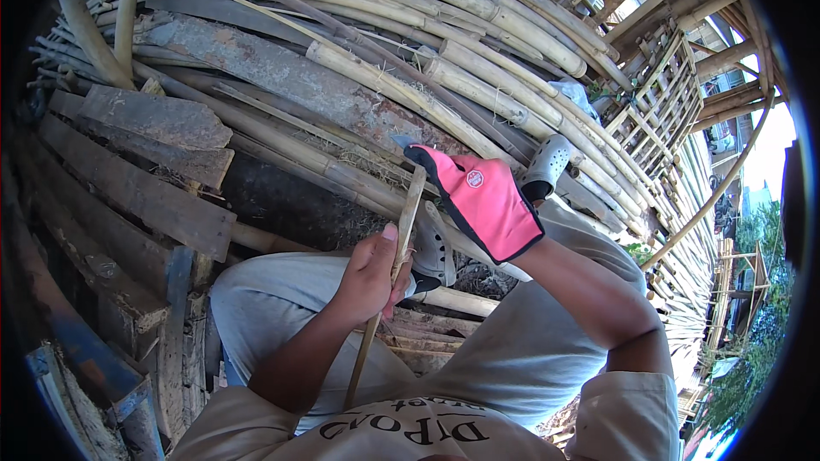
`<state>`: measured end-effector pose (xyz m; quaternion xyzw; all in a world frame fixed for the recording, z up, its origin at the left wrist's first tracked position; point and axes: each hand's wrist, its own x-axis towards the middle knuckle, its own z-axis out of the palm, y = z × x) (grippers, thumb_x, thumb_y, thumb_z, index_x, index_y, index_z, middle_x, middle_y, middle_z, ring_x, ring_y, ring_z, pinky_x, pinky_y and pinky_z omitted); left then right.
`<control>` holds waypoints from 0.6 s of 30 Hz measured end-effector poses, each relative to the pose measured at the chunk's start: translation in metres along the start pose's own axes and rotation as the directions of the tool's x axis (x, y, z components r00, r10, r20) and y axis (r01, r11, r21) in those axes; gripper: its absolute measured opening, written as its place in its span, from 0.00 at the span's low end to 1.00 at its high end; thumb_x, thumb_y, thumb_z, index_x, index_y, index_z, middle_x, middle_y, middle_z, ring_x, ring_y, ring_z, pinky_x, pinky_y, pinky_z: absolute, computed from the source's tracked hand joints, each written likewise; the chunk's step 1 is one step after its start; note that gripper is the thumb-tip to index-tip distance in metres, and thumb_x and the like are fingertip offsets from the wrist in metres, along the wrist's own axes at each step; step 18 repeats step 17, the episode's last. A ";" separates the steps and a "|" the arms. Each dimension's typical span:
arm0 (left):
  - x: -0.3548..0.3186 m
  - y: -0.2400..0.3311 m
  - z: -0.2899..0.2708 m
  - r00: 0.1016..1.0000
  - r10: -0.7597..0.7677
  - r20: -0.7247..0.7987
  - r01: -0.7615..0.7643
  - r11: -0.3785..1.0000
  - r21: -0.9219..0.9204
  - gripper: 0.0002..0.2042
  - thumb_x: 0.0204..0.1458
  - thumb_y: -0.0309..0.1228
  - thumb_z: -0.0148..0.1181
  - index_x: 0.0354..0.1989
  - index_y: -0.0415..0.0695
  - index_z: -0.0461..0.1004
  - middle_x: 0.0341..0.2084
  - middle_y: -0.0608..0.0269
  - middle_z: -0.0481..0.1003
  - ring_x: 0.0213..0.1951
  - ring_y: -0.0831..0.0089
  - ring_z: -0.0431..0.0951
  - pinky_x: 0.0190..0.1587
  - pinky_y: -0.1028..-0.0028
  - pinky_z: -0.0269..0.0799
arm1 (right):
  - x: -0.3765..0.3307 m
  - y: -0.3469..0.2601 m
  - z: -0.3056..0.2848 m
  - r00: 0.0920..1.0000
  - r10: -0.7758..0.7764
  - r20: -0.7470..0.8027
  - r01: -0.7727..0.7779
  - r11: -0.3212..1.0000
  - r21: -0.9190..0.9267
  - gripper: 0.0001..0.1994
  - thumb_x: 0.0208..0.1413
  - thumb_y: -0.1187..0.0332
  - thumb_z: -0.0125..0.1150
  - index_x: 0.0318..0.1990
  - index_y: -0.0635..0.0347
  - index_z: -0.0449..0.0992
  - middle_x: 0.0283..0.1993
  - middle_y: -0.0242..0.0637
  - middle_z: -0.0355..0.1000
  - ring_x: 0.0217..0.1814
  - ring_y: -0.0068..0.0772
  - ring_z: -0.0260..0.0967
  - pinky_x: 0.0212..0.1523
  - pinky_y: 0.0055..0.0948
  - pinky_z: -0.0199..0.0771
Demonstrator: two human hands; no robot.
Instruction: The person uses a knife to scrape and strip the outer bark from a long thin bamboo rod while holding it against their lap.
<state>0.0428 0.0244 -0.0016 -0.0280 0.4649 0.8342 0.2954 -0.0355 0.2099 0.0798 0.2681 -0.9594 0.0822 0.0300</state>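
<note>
One thin, pale bamboo strip (389, 282) stands nearly upright between the knees. The bare left hand (369, 277) has its fingers (382, 249) clamped around the strip's middle. The right hand (483, 201), in one pink and black glove, is closed just beside the strip's top end; what its fingers grip is hidden. Two grey perforated clogs (433, 248) lie beyond the fingers, on a pile of many bamboo poles (444, 77).

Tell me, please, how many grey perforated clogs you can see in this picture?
2: one clog sits just right of the bare left hand gripping the bamboo strip; the other clog lies beyond the pink-gloved right hand.
</note>
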 end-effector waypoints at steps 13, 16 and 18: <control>-0.002 0.009 0.009 1.000 -0.021 0.013 0.021 0.999 -0.034 0.25 0.70 0.54 0.30 0.31 0.45 0.62 0.08 0.68 0.57 0.05 0.79 0.54 0.08 0.78 0.50 | 0.014 0.003 -0.024 1.000 -0.025 0.019 0.024 0.999 0.028 0.31 0.49 0.77 0.58 0.64 0.48 0.68 0.32 0.47 0.73 0.30 0.50 0.73 0.30 0.37 0.74; -0.001 0.007 0.008 1.000 -0.004 0.028 0.005 0.999 -0.042 0.25 0.70 0.53 0.30 0.31 0.45 0.62 0.08 0.68 0.57 0.05 0.79 0.54 0.08 0.78 0.50 | 0.010 0.011 -0.020 0.993 -0.118 0.023 0.117 0.992 0.047 0.32 0.50 0.78 0.58 0.65 0.47 0.67 0.32 0.46 0.73 0.29 0.49 0.73 0.29 0.37 0.74; -0.002 0.005 0.008 1.000 -0.022 0.010 0.022 0.999 -0.033 0.25 0.70 0.53 0.30 0.31 0.45 0.63 0.08 0.67 0.58 0.05 0.79 0.55 0.07 0.78 0.51 | 0.009 0.010 -0.019 0.993 -0.118 0.025 0.117 0.992 0.051 0.32 0.50 0.78 0.58 0.65 0.47 0.67 0.32 0.46 0.73 0.29 0.49 0.73 0.29 0.37 0.74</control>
